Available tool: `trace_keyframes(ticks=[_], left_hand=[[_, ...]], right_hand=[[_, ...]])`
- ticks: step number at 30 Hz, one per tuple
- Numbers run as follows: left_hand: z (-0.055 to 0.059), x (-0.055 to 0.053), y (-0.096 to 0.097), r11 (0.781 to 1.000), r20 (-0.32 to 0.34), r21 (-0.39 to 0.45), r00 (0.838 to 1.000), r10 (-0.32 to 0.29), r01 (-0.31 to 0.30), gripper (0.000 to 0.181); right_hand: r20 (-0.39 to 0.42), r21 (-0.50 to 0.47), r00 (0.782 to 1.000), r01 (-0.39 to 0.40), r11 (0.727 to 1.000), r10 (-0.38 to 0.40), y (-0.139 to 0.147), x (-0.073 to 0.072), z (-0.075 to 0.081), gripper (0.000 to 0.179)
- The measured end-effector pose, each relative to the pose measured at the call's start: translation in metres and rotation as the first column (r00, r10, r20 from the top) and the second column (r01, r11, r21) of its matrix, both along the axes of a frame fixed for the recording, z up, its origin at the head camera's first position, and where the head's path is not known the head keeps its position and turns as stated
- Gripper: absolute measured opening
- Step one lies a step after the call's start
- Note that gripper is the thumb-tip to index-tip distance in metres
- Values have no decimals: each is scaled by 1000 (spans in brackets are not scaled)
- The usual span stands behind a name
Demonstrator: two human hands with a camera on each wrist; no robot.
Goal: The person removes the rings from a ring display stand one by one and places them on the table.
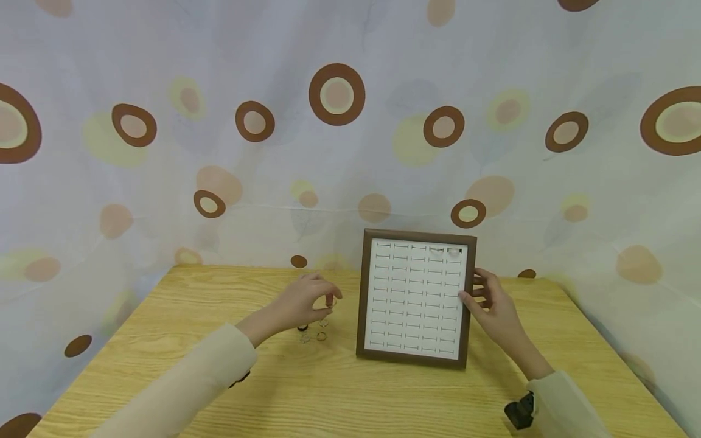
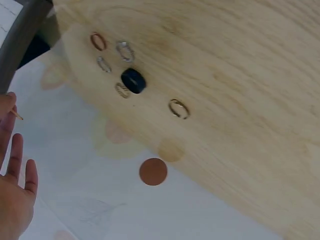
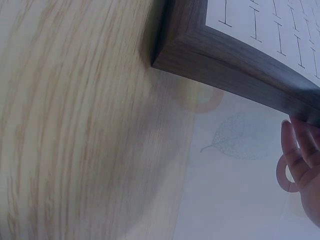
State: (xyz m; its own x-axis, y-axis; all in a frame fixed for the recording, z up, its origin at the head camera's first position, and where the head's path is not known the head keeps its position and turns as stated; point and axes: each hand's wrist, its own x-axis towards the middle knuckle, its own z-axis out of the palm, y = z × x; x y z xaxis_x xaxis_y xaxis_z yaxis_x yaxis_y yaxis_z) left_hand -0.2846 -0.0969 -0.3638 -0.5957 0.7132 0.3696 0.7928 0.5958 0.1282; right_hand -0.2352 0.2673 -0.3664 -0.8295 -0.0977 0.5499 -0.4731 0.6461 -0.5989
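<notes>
Thumb and fingertips of my left hand (image 1: 306,299) pinch a thin gold-coloured ring (image 2: 18,115) above the table, left of a ring display board (image 1: 416,298). The board has a brown wooden frame and a white face with rows of slots. It stands upright, tilted slightly back. My right hand (image 1: 495,310) grips its right edge, thumb on the front of the frame and fingers behind. Two rings (image 1: 436,250) sit in the top row at the right. Below my left hand lie several loose rings, among them a wide black ring (image 2: 133,81) and a gold ring (image 2: 179,109).
The wooden table (image 1: 263,389) runs back to a patterned cloth (image 1: 339,158) hanging behind it. A black strap piece (image 1: 519,411) shows at the right sleeve. A silver ring (image 2: 125,51) and a copper-toned ring (image 2: 98,41) lie in the loose group.
</notes>
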Motion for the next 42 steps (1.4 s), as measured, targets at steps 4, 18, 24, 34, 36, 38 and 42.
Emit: trace_keyframes(ticks=[4,18,24,34,36,38,42], left_hand=[[-12,4,-23,998,51,-15,997,56,-56,26],[-47,12,-69,983,137,-83,975,175,-165,26],[-55,15,-71,983,176,-86,969,174,-161,27],[-60,15,-71,982,170,-93,969,177,-163,25],[-60,14,-71,982,163,-94,971,176,-163,25],[-60,14,-71,983,152,-92,973,174,-161,24],[-61,15,-71,985,116,-82,980,163,-154,25]], right_hand=[[1,0,1000,-1,1000,1,0,0,0,52],[1,-5,1000,-3,1000,3,0,0,0,51],[7,-3,1000,3,1000,-2,0,0,0,51],[11,-1,1000,1,1000,-1,-1,2,2,51],[9,3,1000,2,1000,-2,-1,2,2,51],[6,4,1000,2,1000,-2,-1,1,2,51],[6,6,1000,3,1000,-3,-1,1,1,51]])
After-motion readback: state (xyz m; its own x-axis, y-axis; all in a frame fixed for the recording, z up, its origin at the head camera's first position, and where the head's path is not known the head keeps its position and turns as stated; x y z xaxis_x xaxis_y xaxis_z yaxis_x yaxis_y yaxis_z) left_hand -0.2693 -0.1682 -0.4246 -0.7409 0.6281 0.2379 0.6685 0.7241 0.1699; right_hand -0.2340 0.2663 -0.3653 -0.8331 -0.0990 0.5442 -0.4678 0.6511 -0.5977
